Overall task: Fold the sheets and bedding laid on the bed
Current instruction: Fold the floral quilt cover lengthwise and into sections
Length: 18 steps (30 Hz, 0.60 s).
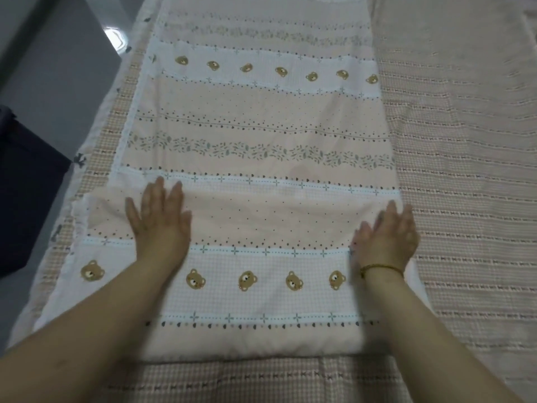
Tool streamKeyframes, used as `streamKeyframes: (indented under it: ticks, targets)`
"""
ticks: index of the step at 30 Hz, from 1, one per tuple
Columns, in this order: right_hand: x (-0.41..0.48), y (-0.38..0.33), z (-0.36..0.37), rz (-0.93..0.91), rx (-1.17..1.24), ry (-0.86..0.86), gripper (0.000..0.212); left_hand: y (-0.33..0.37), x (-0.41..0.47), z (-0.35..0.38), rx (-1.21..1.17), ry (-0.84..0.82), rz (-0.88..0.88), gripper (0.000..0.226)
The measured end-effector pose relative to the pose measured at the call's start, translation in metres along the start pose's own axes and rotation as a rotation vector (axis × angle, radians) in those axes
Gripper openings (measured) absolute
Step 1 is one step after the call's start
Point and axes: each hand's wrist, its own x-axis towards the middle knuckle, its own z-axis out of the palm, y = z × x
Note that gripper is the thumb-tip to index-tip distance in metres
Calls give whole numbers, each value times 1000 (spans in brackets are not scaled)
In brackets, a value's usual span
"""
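Bedding [261, 126] folded flap under left hand [158, 219], right hand [388, 234]; fingers [174, 193] straight, pressing flat.

Grey floor [58, 82], dark navy object [26, 205] alongside

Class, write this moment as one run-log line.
step: pressing near fold flat | left hand: flat on bear-print quilt | right hand: flat at quilt's right edge | underneath: woven bed cover

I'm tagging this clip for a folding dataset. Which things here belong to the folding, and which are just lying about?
In the job: bear-print quilt, near end folded over; left hand and right hand, flat on it.
Lying about: checked bed cover underneath; dark object at the left edge; grey floor.
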Motion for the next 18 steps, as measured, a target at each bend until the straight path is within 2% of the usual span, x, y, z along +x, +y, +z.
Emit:
streamKeyframes:
  ticks: [2, 4, 6, 7, 9, 12, 13, 15, 18]
  targets:
    - [-52, -30, 26, -297, -106, -55, 61, 11, -30, 10, -35, -54, 141, 54]
    - [-100, -54, 58, -638, -227, -164, 61, 13, -48, 15, 9, -270, 220, 61]
    - [-116, -59, 87, -841, -332, -247, 59, 3, -51, 22, 44, -340, 267, 64]
    - [-111, -53, 92, -864, -365, -298, 58, -6, -47, 25, 75, -334, 279, 67]
    - [-84, -30, 78, -788, -438, -362, 71, -24, -36, 22, 111, -328, 276, 82]
    - [-37, 31, 50, -580, -565, -226, 103, -49, -19, 17, 113, -205, 214, 109]
    - [-28, 49, 37, -485, -579, -235, 109, -56, -14, 15, 118, -202, 157, 112]
    - [-22, 62, 19, -280, -582, -291, 100, -69, -3, 9, 127, -224, 35, 99]
    - [-35, 50, 14, -2, -430, -241, 67, -80, 8, 0, 86, -249, -143, 72]
